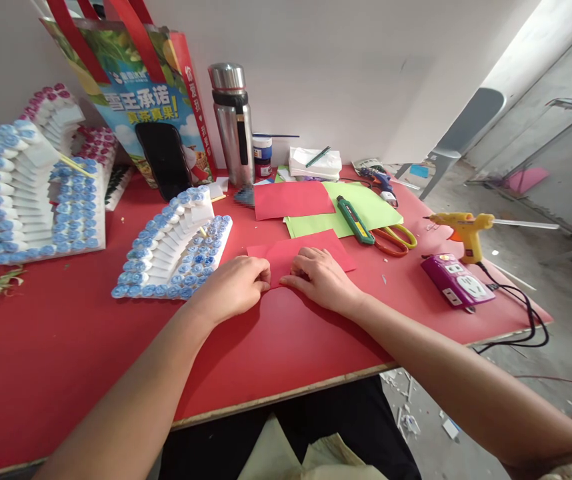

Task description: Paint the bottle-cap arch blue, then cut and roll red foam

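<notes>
A red sheet of paper (311, 248) lies on the red table (66, 333) in front of me. My left hand (239, 283) rests on its left edge with the fingers curled and pinching the paper. Beside it my right hand (322, 277) presses down on the sheet's near edge, fingers bent over a fold. The two hands nearly touch above the paper's near left corner.
A white-and-blue paper craft (176, 243) sits left of the hands, with larger ones (41, 193) behind. Beyond lie red paper (291, 199), green paper (371, 207), a utility knife (353, 220), scissors (396, 239), a glue gun (466, 230), a purple power strip (456, 280), a steel flask (233, 123), a phone (166, 160).
</notes>
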Motion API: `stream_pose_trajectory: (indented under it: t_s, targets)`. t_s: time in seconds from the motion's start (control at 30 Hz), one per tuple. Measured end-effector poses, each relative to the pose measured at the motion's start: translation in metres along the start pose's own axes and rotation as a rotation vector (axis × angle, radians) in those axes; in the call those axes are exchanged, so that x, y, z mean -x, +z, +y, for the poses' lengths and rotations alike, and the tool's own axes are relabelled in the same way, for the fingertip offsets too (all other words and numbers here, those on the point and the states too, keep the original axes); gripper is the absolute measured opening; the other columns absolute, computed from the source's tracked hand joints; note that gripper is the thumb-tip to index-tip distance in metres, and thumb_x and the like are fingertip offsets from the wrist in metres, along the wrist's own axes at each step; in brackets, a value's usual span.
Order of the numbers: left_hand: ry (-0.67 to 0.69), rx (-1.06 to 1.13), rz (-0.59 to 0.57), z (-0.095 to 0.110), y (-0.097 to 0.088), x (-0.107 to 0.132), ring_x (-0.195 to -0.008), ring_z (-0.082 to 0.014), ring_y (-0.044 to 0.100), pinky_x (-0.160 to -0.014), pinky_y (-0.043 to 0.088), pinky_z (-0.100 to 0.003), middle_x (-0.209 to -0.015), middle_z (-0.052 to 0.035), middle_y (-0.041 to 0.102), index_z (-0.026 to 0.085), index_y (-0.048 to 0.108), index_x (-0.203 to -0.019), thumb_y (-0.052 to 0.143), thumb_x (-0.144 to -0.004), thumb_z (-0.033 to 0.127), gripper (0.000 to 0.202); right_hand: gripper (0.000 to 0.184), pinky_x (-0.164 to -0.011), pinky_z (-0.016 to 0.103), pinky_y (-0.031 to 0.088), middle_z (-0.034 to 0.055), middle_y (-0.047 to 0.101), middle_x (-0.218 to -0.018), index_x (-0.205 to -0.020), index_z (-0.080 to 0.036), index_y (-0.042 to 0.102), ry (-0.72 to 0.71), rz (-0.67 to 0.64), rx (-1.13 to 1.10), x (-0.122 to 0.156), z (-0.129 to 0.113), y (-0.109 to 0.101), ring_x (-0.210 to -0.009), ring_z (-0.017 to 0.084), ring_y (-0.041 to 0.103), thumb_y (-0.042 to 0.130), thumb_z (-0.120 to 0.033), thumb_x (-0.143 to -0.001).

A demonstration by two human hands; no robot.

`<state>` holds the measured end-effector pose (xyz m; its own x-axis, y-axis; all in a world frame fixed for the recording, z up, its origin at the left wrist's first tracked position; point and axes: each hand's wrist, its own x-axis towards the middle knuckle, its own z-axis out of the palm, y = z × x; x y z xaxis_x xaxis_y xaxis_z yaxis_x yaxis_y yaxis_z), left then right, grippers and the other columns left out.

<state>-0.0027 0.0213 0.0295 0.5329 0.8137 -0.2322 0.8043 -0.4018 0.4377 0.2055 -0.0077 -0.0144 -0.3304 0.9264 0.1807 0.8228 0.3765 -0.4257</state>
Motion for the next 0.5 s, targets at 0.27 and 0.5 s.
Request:
stream_pose_trajectory:
  t_s: [0.27,0.5]
  targets:
    - [0.124,-0.117,0.097,0.004,0.004,0.003,-0.082,-0.0209,0.060,-0.064,0.039,-0.030,-0.083,-0.0037,0.066,0.020,0.057,-0.074,0.048,-0.085,0.007,0.019,0.035,-0.071,0.030,0.030,0.0026,0.059,-0.085,-0.073,-0.018,0.053,-0.003,-0.014,0.001,-0.003,0.002,0.000,-0.078,0.017,0.054,0.065,-0.045,-0.093]
    - [0.204,-0.523,0.120,0.038,0.024,0.014,-0.079,-0.0219,0.060,-0.065,0.042,-0.032,-0.081,-0.0086,0.061,0.014,0.063,-0.076,0.043,-0.076,-0.011,0.032,0.028,-0.070,0.030,0.030,0.0025,0.059,-0.082,-0.073,-0.019,0.054,-0.007,0.000,0.012,-0.004,0.001,0.002,-0.077,0.017,0.054,0.062,-0.034,-0.094]
